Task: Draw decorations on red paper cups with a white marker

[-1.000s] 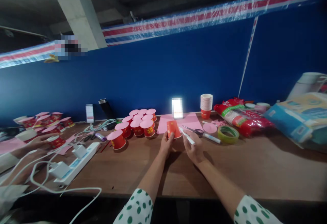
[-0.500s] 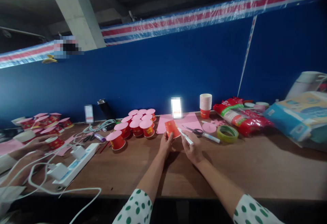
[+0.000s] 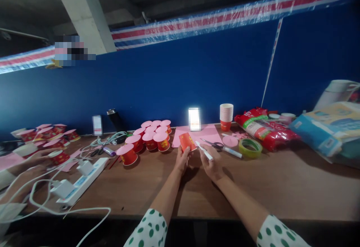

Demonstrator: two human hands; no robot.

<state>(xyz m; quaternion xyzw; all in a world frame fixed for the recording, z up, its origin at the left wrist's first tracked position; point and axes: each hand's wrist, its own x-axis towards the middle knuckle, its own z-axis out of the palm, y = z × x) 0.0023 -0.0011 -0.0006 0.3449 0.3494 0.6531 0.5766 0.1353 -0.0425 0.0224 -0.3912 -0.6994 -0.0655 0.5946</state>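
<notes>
My left hand (image 3: 183, 160) is closed around a red paper cup (image 3: 186, 142) with yellow print, held tilted above the table's middle. Just to the right, my right hand (image 3: 213, 166) grips a white pen-shaped tube (image 3: 205, 151), its tip close to the cup's side; whether they touch I cannot tell. Behind the cup lies a pink paper sheet (image 3: 180, 136). Scissors (image 3: 215, 145), a pink paper disc (image 3: 230, 141) and a white tube with a blue label (image 3: 233, 152) lie beside my right hand. To the left stand several red cups (image 3: 129, 157) topped with pink discs.
A stack of paper cups (image 3: 226, 113), a roll of tape (image 3: 250, 148), a red plastic bag (image 3: 281, 134) and a blue pack (image 3: 312, 130) are on the right. A power strip (image 3: 84, 183) with white cables lies left, near a co-worker's hands (image 3: 30, 172) and more cups.
The red cup has turned in my left hand and shifted slightly left, so more yellow print shows. My right hand with the white tube stays nearly in place.
</notes>
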